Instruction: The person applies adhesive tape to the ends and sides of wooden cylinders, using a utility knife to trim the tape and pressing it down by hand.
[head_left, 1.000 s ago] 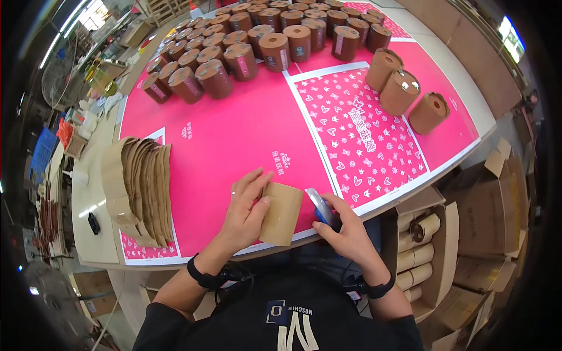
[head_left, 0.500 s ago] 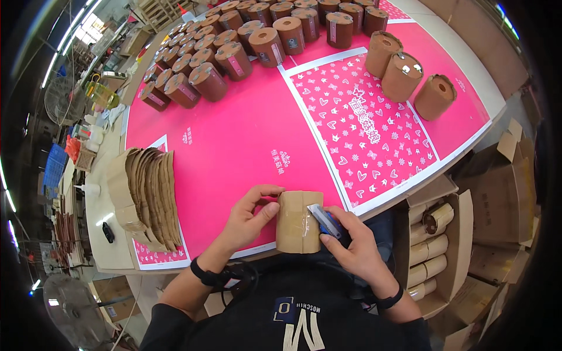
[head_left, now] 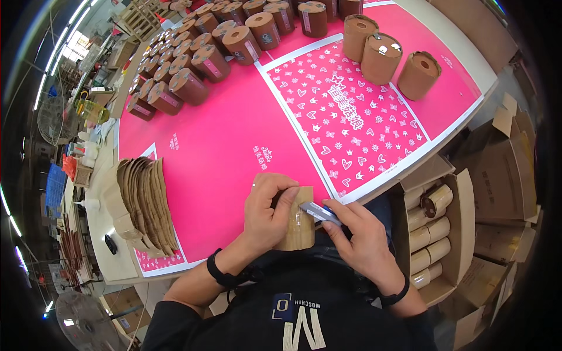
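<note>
A cylinder in tan kraft paper with clear tape (head_left: 301, 233) is at the table's front edge, close to my body. My left hand (head_left: 266, 213) closes on its upper left side, the thumb pressed against the paper and the fingers curled. In my right hand (head_left: 362, 237) is a utility knife (head_left: 322, 213) with a grey and blue body, its tip pointing left and touching or nearly touching the taped side. The left hand covers part of the cylinder, so I cannot see how the paper sits there.
Many brown rolls (head_left: 190, 86) stand in rows at the far left, and three brown wrapped rolls (head_left: 380, 58) at the far right. A stack of tan paper sleeves (head_left: 143, 202) lies left, beside a small black object (head_left: 110, 244). An open carton (head_left: 462, 234) of wrapped rolls is at right.
My left hand has moved onto the cylinder and curled round it. The knife has turned flatter, its tip now against the taped side. The view has shifted slightly.
</note>
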`<action>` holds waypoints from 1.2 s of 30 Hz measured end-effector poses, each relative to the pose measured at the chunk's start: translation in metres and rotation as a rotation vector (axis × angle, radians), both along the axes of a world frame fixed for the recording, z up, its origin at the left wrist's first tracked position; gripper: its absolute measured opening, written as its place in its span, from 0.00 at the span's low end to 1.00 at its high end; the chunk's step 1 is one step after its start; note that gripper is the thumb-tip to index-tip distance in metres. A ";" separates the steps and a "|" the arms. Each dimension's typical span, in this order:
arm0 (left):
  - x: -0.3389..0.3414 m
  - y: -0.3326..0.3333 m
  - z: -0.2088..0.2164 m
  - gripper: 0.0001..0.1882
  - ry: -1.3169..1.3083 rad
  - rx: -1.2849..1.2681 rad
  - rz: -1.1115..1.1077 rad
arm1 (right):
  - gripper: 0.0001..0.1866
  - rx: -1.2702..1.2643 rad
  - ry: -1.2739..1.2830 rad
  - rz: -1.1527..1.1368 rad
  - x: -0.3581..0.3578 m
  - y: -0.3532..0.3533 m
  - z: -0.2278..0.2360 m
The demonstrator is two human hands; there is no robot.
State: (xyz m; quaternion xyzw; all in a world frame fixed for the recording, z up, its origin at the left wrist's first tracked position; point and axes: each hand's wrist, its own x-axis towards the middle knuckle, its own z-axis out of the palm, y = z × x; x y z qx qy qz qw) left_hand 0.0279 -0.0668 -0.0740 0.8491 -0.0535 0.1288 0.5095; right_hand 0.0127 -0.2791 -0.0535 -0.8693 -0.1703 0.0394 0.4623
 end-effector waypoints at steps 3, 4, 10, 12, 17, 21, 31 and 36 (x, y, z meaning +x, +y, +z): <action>-0.001 -0.002 0.002 0.03 -0.034 0.025 -0.018 | 0.19 -0.004 -0.037 -0.036 0.002 -0.004 -0.002; -0.001 -0.001 0.002 0.03 -0.036 0.026 -0.019 | 0.19 -0.003 -0.039 -0.037 0.002 -0.004 -0.003; -0.003 0.003 0.000 0.03 0.068 -0.114 -0.075 | 0.19 0.020 -0.017 0.014 0.004 -0.004 0.000; -0.003 0.007 0.002 0.05 0.093 -0.044 -0.136 | 0.19 -0.003 -0.014 0.029 0.006 -0.004 0.001; -0.002 0.011 0.005 0.07 0.144 -0.075 -0.163 | 0.19 -0.019 -0.010 0.068 0.007 -0.006 0.004; -0.003 0.018 0.003 0.08 0.237 -0.173 -0.177 | 0.19 -0.065 0.002 0.103 0.007 -0.007 0.011; 0.000 0.016 0.013 0.09 0.290 -0.131 -0.222 | 0.20 -0.041 -0.011 0.115 0.006 -0.012 0.012; 0.000 0.013 0.013 0.09 0.321 -0.129 -0.166 | 0.19 -0.052 -0.052 0.084 0.003 -0.010 0.010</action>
